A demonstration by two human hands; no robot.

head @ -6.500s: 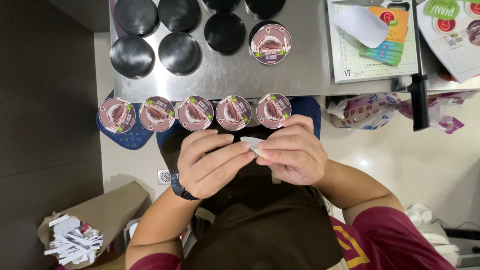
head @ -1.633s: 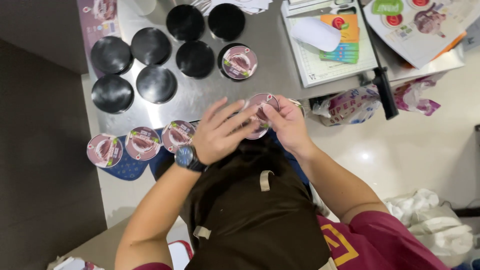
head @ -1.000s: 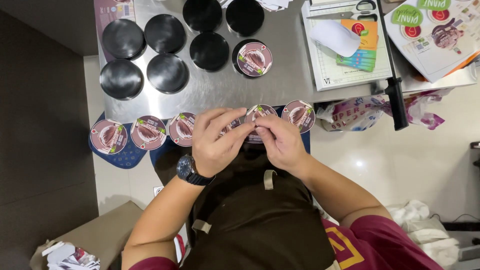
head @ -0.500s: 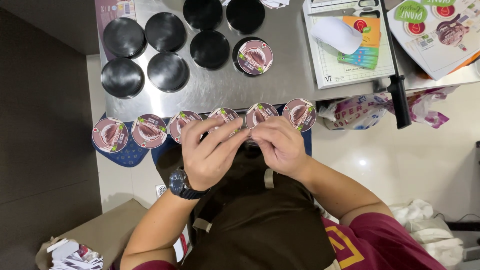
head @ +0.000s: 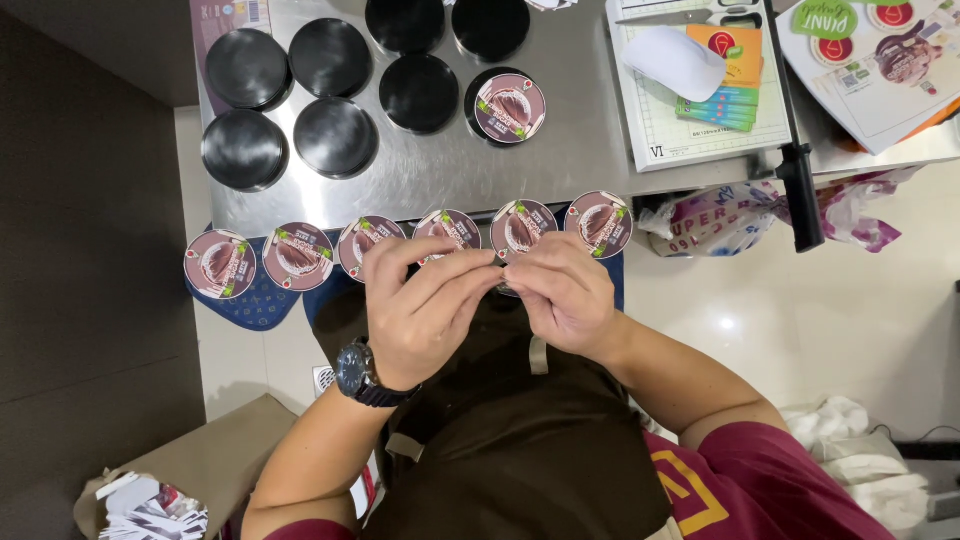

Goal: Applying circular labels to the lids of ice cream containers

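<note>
Both hands meet just below the table (head: 600,170) edge, over a brown apron (head: 520,440). Left hand (head: 425,310), with a watch (head: 358,372) on its wrist, has its fingers curled toward the right hand (head: 562,295). Fingertips of both pinch a small pale piece (head: 508,289) between them; it is mostly hidden by the fingers and its kind is hard to make out.

Six round stickers (head: 448,232) hang in a row off the table's front edge; the fourth is partly covered by left fingers.

On the table: six black lids (head: 330,57), the top two cut off by the frame. A seventh lid (head: 508,105) carries a sticker. To the right lies a cutting mat (head: 690,120) with a white mouse-like object (head: 675,62) and coloured cards (head: 730,85) on it. Printed sheets (head: 880,60) are cut off at the far right.

Lower left, a brown paper bag (head: 190,470) holds paper scraps (head: 150,505), partly out of frame. A crumpled printed plastic bag (head: 730,215) hangs under the table edge; contents not visible.
</note>
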